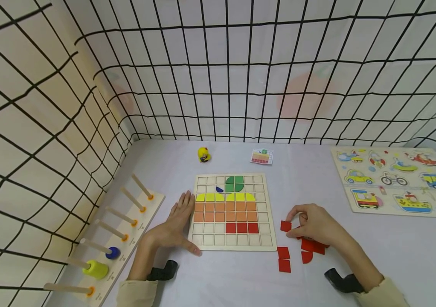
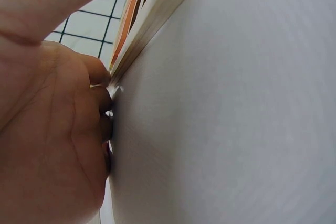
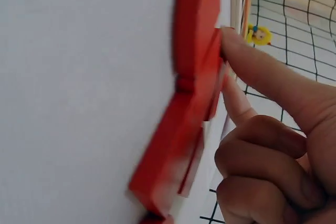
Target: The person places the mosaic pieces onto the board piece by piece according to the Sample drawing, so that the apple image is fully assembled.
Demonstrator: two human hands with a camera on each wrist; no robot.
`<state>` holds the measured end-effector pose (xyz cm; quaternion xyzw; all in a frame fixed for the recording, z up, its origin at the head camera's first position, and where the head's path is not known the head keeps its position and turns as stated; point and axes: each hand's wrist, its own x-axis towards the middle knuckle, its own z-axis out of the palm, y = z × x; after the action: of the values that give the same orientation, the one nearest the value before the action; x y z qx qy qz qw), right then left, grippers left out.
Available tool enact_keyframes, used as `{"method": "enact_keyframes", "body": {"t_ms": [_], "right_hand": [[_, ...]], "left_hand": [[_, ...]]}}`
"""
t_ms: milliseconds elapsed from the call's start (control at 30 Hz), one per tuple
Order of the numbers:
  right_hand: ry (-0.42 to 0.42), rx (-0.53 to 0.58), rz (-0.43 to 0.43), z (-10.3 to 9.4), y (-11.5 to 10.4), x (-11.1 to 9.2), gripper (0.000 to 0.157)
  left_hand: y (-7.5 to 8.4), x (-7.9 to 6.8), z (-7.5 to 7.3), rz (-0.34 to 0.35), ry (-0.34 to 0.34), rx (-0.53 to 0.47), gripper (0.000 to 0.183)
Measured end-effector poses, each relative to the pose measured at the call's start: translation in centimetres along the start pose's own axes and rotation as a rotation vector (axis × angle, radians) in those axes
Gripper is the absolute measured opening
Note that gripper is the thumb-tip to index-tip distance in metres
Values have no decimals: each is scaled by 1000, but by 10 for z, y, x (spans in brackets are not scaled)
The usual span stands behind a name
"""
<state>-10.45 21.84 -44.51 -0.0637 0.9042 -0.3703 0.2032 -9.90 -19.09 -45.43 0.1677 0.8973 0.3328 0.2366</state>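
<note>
A pale wooden grid board (image 1: pixel 237 239) lies mid-table with rows of orange tiles (image 1: pixel 225 212), a yellow row (image 1: pixel 225 197), green pieces (image 1: pixel 234 184), a small blue piece (image 1: pixel 219 189) and three red tiles (image 1: pixel 242 228). Along the board's left edge rests my left hand (image 1: pixel 170 228), fingers straight, thumb spread near the lower corner. Right of the board, my right hand (image 1: pixel 318 224) pinches a red square tile (image 1: pixel 285 226) between thumb and index finger. Loose red pieces (image 1: pixel 312 246) lie under that hand, partly hidden by it. Two red squares (image 1: pixel 284 259) sit by the board's lower right corner.
A peg stand (image 1: pixel 116 264) with a blue bead and a yellow-green cylinder is at the left. Behind the board are a yellow duck toy (image 1: pixel 203 154) and a small pattern card (image 1: pixel 262 156). A vehicle puzzle board (image 1: pixel 387 190) lies right. Black netting (image 1: pixel 225 64) borders the table.
</note>
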Motion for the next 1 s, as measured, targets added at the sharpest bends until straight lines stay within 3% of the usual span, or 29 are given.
{"method": "enact_keyframes", "body": {"t_ms": [167, 300, 500, 633, 767, 1000], "right_hand": [[32, -44, 17, 0, -8, -2, 29], [35, -28, -13, 7, -29, 2, 30], [28, -10, -129, 47, -84, 18, 24], [57, -15, -153, 83, -111, 29, 20], [100, -31, -174, 104, -121, 35, 21], [116, -26, -188, 109, -121, 34, 21]], "left_hand": [[0, 0, 0, -3, 0, -7, 155], [0, 0, 1, -9, 0, -13, 155], [-1, 0, 1, -8, 5, -10, 155], [0, 1, 0, -8, 0, -3, 154], [1, 0, 0, -1, -8, -2, 153], [1, -2, -1, -2, -11, -1, 153]]}}
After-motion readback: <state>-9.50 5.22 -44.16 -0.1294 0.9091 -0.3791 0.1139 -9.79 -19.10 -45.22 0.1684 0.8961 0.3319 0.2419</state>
